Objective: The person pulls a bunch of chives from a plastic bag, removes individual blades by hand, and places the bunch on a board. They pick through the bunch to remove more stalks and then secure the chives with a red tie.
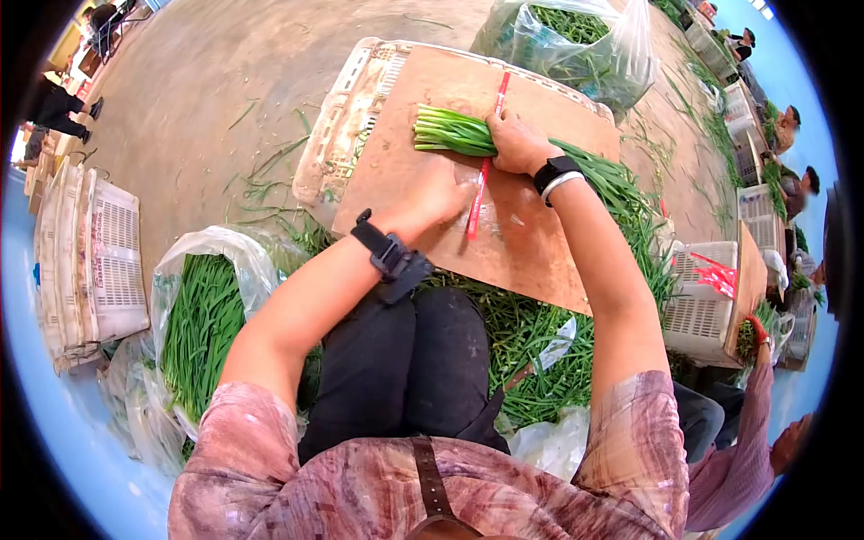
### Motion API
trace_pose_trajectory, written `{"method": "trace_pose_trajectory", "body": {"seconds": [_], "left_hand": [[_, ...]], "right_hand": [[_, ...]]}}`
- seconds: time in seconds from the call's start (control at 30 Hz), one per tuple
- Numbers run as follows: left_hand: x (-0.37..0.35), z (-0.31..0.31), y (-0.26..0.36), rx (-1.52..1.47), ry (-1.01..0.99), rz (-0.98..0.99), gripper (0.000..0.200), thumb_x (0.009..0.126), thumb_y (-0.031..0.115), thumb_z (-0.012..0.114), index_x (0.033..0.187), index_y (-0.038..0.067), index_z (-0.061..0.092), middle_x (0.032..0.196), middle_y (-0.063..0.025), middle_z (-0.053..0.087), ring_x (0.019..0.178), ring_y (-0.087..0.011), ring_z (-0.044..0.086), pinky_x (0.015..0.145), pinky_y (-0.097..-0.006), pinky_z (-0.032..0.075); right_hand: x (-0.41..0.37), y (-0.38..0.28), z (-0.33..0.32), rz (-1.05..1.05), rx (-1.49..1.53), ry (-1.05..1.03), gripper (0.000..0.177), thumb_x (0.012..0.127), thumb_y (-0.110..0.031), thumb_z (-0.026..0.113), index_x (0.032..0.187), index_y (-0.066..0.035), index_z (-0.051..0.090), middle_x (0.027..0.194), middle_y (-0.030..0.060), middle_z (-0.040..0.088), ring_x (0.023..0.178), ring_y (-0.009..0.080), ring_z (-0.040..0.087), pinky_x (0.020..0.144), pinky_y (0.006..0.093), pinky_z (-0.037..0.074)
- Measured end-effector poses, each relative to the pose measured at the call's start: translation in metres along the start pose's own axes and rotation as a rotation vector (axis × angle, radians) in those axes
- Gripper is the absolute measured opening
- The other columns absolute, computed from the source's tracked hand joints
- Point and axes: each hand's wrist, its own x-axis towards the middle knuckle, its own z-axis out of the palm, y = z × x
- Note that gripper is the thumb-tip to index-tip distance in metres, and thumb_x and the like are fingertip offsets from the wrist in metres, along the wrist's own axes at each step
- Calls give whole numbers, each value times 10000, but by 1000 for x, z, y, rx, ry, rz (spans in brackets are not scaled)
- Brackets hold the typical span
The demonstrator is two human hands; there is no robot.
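A bunch of garlic chives (454,132) lies across a brown board (396,193), pale cut ends to the left and green leaves trailing off to the right. My right hand (520,144) is closed round its middle and presses it on the board. Under the bunch runs a red printed strip (480,193), sticking out above and below it. My left hand (439,191) is low over the board, smeared, with its fingertips right at the lower part of the strip. I cannot tell whether those fingers pinch it.
The board rests on a white plastic crate (337,135). Loose chives (558,351) lie heaped below it. Bags of chives stand at left (205,315) and top (576,27). Stacked crates (99,256) are far left. At right, a person's gloved hand (758,331) is near another crate (697,301) with red strips.
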Motion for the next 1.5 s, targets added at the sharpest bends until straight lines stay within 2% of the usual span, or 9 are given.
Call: {"method": "trace_pose_trajectory", "body": {"seconds": [0.17, 0.27, 0.5, 0.57, 0.73, 0.97, 1.1, 1.33, 1.5], "left_hand": [[28, -16, 7, 579, 599, 829, 439, 894, 292, 545, 1238, 25, 486, 1306, -200, 467, 1235, -371, 417, 1021, -496, 324], [56, -17, 2, 817, 301, 599, 532, 917, 300, 498, 1363, 46, 358, 1413, -209, 335, 1319, -352, 314, 1081, -470, 255], [78, -2, -35, 549, 327, 706, 491, 898, 267, 503, 1348, 90, 419, 1392, -163, 409, 1289, -323, 375, 1072, -401, 296], [66, -8, -25, 8, 79, 621, 430, 877, 238, 525, 1279, 87, 507, 1329, -166, 481, 1236, -309, 436, 1049, -409, 328], [74, 2, -37, 606, 384, 639, 536, 844, 407, 544, 1263, 76, 495, 1354, -168, 441, 1321, -334, 330, 1113, -517, 147], [85, -13, -41, 348, 301, 717, 574, 857, 457, 507, 1256, 44, 502, 1341, -178, 448, 1312, -354, 337, 1096, -502, 203], [-42, -116, -71, 115, 427, 998, 513, 837, 377, 564, 1201, 17, 540, 1238, -227, 516, 1170, -372, 471, 985, -427, 376], [-423, -237, -259, 364, 836, -556, 344, 853, 265, 584, 1052, -13, 608, 987, -136, 656, 930, -222, 618, 811, -331, 473], [-578, -143, -377, 470, 1276, -787, 513, 737, 323, 701, 1044, -74, 595, 965, -249, 630, 953, -314, 617, 837, -386, 467]], "right_hand": [[4, 5, 8, -29, 16, 19, 435, 704, -145, 665, 1078, -8, 491, 1091, 252, 566, 1011, 384, 582, 841, 446, 492], [4, 7, 9, -35, -1, 15, 469, 710, -155, 660, 1116, -8, 475, 1087, 247, 570, 1014, 388, 578, 843, 449, 492], [-16, -9, -20, -56, -144, 11, 614, 693, -213, 696, 1205, -3, 431, 1147, 263, 522, 1003, 384, 565, 847, 462, 477], [-20, -2, -13, -241, -17, 182, 623, 702, -261, 708, 1206, -19, 431, 1072, 198, 570, 1012, 360, 554, 841, 453, 466], [-14, 9, 41, -157, 115, 264, 723, 794, -245, 636, 1396, -53, 286, 1367, 208, 391, 1225, 369, 411, 989, 482, 350], [-13, 0, 40, -65, 103, 152, 652, 845, -192, 581, 1409, -75, 275, 1381, 169, 387, 1264, 357, 372, 1027, 478, 303], [-12, 2, 39, -20, 74, 133, 655, 857, -219, 554, 1418, -66, 253, 1350, 184, 396, 1210, 384, 404, 986, 474, 351], [5, 36, 47, -249, 119, 197, 820, 801, -182, 630, 1459, -67, 153, 1426, 260, 283, 1285, 420, 321, 1054, 446, 301], [-11, -10, -4, -55, -216, 103, 942, 722, -235, 713, 1453, -52, 147, 1423, 268, 282, 1305, 407, 299, 1076, 445, 281]]}}
